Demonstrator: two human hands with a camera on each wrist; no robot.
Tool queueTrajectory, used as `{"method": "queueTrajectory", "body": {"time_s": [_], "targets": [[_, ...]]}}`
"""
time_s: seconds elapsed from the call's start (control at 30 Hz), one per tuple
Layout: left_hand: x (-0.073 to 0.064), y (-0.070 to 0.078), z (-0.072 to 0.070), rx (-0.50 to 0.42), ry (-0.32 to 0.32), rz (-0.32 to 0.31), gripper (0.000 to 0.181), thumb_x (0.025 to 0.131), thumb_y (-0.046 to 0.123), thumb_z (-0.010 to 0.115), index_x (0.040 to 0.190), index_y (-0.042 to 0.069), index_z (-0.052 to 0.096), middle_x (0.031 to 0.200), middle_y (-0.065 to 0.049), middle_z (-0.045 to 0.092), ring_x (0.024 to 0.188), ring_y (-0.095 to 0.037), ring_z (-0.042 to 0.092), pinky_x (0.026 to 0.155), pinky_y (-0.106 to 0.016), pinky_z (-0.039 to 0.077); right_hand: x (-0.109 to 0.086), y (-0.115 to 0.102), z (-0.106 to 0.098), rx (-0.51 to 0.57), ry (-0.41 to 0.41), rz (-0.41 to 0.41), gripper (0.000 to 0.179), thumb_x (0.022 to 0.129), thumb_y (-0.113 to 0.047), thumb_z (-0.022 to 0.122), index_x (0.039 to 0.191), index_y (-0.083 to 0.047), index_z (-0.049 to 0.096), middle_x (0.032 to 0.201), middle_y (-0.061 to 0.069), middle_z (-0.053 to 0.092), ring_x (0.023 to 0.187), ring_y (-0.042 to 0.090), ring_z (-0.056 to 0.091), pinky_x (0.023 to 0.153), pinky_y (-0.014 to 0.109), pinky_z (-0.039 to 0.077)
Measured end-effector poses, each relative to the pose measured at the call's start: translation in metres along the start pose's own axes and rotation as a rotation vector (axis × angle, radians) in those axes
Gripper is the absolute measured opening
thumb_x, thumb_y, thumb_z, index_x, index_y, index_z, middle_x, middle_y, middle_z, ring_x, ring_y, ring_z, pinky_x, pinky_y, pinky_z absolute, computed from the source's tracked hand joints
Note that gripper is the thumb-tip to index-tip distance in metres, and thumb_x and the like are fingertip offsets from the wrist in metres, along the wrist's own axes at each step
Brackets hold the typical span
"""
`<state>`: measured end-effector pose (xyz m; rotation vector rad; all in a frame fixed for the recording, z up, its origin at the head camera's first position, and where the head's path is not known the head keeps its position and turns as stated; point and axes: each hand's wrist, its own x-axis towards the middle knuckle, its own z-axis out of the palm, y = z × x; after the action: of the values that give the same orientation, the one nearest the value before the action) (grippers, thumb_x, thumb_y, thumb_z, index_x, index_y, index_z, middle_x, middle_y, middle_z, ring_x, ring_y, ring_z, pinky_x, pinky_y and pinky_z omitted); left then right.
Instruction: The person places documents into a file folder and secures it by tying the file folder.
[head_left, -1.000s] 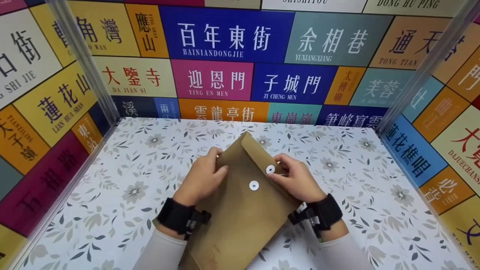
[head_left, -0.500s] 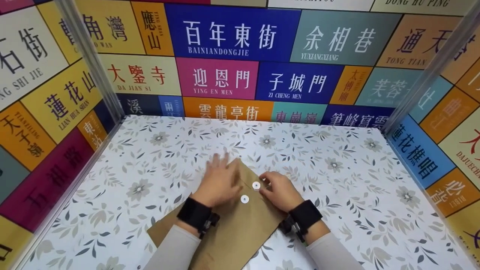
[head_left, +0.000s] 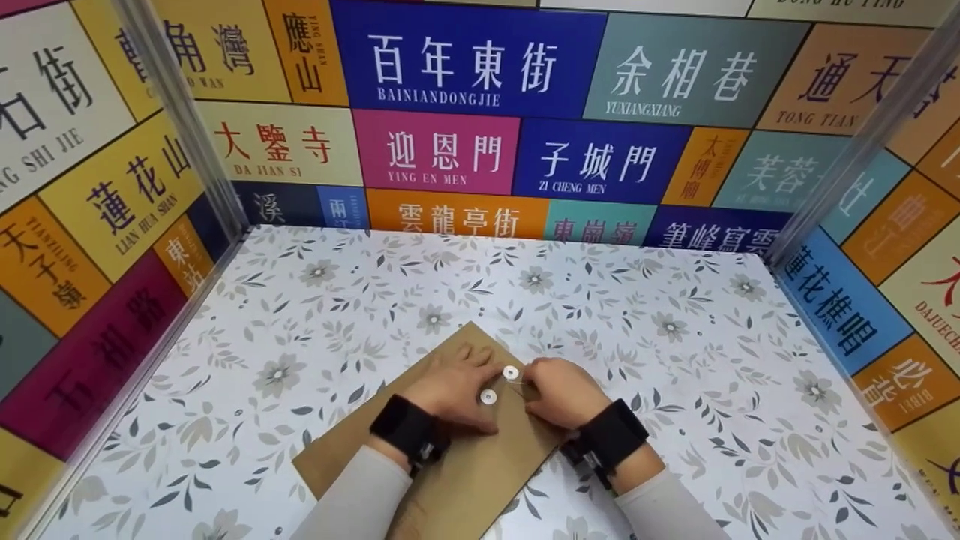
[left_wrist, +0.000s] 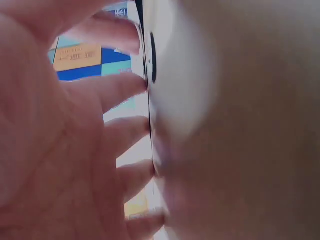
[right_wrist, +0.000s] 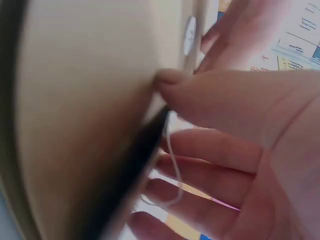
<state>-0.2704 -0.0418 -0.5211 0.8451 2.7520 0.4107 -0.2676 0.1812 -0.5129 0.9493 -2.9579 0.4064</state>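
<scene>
A brown paper envelope (head_left: 465, 487) lies slanted on the table, one corner pointing away from me. Two white button discs (head_left: 488, 397) sit on its flap area, between my hands. My left hand (head_left: 454, 386) rests on the envelope with spread fingers; in the left wrist view its fingertips press on the paper. At the right edge, my right hand (head_left: 568, 391) pinches the envelope by the flap, thumb (right_wrist: 182, 95) on the paper beside a dark gap. A thin white string (right_wrist: 176, 167) hangs in a loop past its fingers.
The table (head_left: 675, 375) has a white floral cover. Sign-patterned panels (head_left: 450, 60) stand at the back and both sides, with clear corner strips (head_left: 847, 135) between them. A black camera band (head_left: 611, 442) is on each wrist.
The envelope has come down flat and nearer to me. My left hand let go of its left edge and now presses on its face. The right hand stays by the upper button.
</scene>
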Motion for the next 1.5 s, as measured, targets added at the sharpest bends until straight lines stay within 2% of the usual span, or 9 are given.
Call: {"method": "queueTrajectory", "body": {"time_s": [0.3,0.53,0.67,0.77,0.9,1.03,1.17,1.33,1.5], "targets": [[-0.004,-0.017,-0.006,-0.187,-0.002,-0.024,0.097,0.067,0.02,0.095,0.155,0.019,0.053,0.169,-0.007,0.033,0.158,-0.029,0.023,0.126,-0.041,0.022,-0.006,0.006,-0.004,0.06,-0.007,0.121,0.014,0.076,-0.013,0.088,0.074,-0.015,0.074,0.068,-0.008,0.059,0.065,0.013,0.053,0.063,0.034,0.049],[0.002,-0.018,0.0,-0.046,0.037,-0.067,0.083,0.085,0.043,0.079,0.158,0.015,0.048,0.169,-0.014,0.03,0.156,-0.041,0.022,0.125,-0.055,0.019,-0.006,0.01,0.006,-0.01,0.139,0.204,0.007,0.084,-0.006,0.076,0.08,-0.011,0.077,0.079,0.003,0.067,0.072,0.026,0.065,0.069,0.044,0.056],[-0.001,-0.021,-0.004,-0.048,0.002,-0.11,0.091,0.08,0.039,0.076,0.161,0.016,0.043,0.171,-0.015,0.026,0.157,-0.04,0.019,0.124,-0.057,0.02,-0.005,0.021,0.01,-0.002,0.178,0.208,0.003,0.084,-0.008,0.076,0.087,-0.007,0.077,0.084,0.006,0.062,0.075,0.029,0.064,0.074,0.046,0.056],[-0.008,-0.025,-0.011,-0.118,-0.003,-0.137,0.098,0.071,0.029,0.082,0.16,0.015,0.044,0.17,-0.015,0.028,0.157,-0.038,0.02,0.124,-0.052,0.024,-0.004,0.028,0.01,-0.001,0.158,0.193,0.007,0.084,-0.01,0.077,0.09,-0.007,0.075,0.085,0.005,0.058,0.076,0.027,0.06,0.076,0.046,0.054],[-0.013,-0.024,-0.014,-0.148,0.069,-0.2,0.098,0.065,0.025,0.093,0.153,0.008,0.053,0.162,-0.017,0.041,0.15,-0.038,0.036,0.119,-0.046,0.035,-0.005,0.029,0.007,0.004,0.126,0.175,0.014,0.085,-0.012,0.079,0.098,-0.007,0.074,0.088,0.005,0.059,0.08,0.027,0.06,0.079,0.047,0.054],[-0.012,-0.018,-0.011,-0.035,0.134,-0.338,0.085,0.064,0.044,0.096,0.133,0.004,0.066,0.138,-0.017,0.062,0.124,-0.037,0.059,0.099,-0.049,0.052,-0.006,0.02,0.0,0.023,0.126,0.15,0.026,0.084,-0.014,0.081,0.106,-0.002,0.074,0.1,0.011,0.065,0.089,0.032,0.066,0.084,0.048,0.056],[-0.007,-0.014,-0.009,0.073,0.151,-0.464,0.081,0.069,0.06,0.088,0.122,0.003,0.069,0.12,-0.016,0.067,0.109,-0.035,0.064,0.085,-0.05,0.057,-0.009,0.004,-0.012,0.117,0.028,0.136,0.037,0.083,-0.016,0.082,0.114,0.002,0.074,0.107,0.014,0.071,0.095,0.031,0.068,0.09,0.048,0.055],[-0.004,-0.006,-0.012,0.185,0.148,-0.517,0.076,0.079,0.064,0.08,0.117,-0.001,0.073,0.119,-0.017,0.069,0.113,-0.036,0.064,0.092,-0.051,0.054,-0.012,-0.009,-0.022,0.187,-0.15,0.163,0.044,0.075,-0.022,0.087,0.111,0.0,0.075,0.097,0.008,0.071,0.087,0.022,0.063,0.083,0.042,0.055],[-0.004,0.002,-0.017,0.163,0.097,-0.551,0.06,0.08,0.056,0.079,0.101,0.0,0.076,0.111,-0.016,0.071,0.098,-0.033,0.069,0.08,-0.054,0.057,-0.016,0.001,-0.021,0.044,-0.135,0.139,0.03,0.067,-0.001,0.08,0.095,-0.003,0.072,0.084,0.004,0.061,0.073,0.023,0.057,0.068,0.041,0.053]]}}
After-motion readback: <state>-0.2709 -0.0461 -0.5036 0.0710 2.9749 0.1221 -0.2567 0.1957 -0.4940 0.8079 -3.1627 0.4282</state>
